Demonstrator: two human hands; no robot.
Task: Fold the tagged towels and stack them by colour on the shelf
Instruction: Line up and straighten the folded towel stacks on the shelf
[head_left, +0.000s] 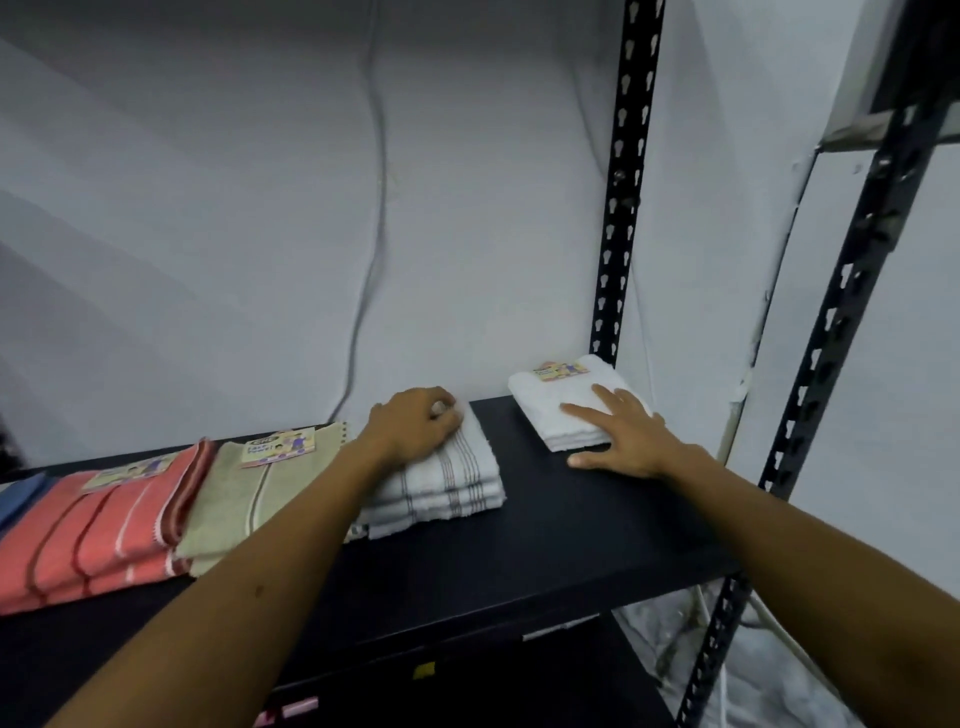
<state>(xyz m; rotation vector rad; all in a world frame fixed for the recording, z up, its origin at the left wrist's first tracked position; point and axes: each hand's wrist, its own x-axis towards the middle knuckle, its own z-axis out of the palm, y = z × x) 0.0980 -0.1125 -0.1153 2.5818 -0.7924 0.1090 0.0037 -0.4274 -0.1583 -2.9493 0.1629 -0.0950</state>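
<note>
On the black shelf (545, 525) folded towels lie in a row. From the left: a blue towel (21, 496) at the frame's edge, a coral striped stack (98, 525) with a tag, a beige stack (234, 499) with a tag, a white stack with dark stripes (452, 483), and a plain white stack (561, 410) with a tag at the far right. My left hand (415, 426) rests on the striped white stack, fingers curled over its far edge. My right hand (623, 436) lies flat on the plain white stack, fingers spread.
Black perforated uprights stand at the back right (623, 208) and front right (841, 322). A grey cable (376, 208) runs down the white wall behind the shelf. A lower shelf level (467, 686) shows below.
</note>
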